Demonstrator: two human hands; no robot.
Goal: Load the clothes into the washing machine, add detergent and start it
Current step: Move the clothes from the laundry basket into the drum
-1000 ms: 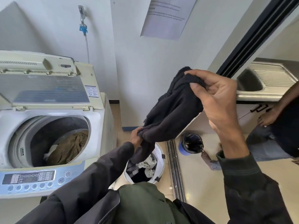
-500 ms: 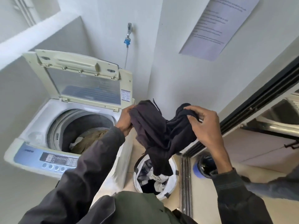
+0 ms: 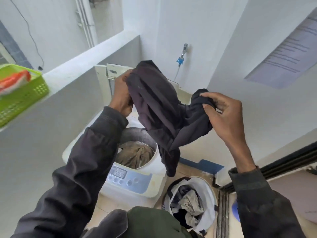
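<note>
1. The fingers (image 3: 206, 96) and thumb of the right hand (image 3: 221, 115) pinch a bunched fold of one dark garment (image 3: 159, 107); this hand is closed tight on the cloth.
2. The left hand (image 3: 122, 98) has its fingers curled round the opposite edge of the same garment, gripping it firmly (only the back of the hand shows well).
3. The garment hangs between the two hands, raised over the open drum. Its lower end dangles in front of the machine's right front corner.
4. One top-loading washing machine (image 3: 133, 183) stands below the left forearm with its lid (image 3: 103, 74) up. One olive-brown piece (image 3: 135, 156) lies in the drum; whether more lies beneath cannot be told.
5. One white hamper (image 3: 210, 189) sits on the floor just beside the machine, to its right. It holds several crumpled clothes (image 3: 190, 203), grey and dark, too tangled to count.
6. One green basket (image 3: 22, 98) rests on the ledge at left, with one orange-and-white packet (image 3: 13, 81) in it.
7. One tap (image 3: 184, 48) is on the wall behind the machine, and one printed sheet (image 3: 288, 57) is on the right wall.
</note>
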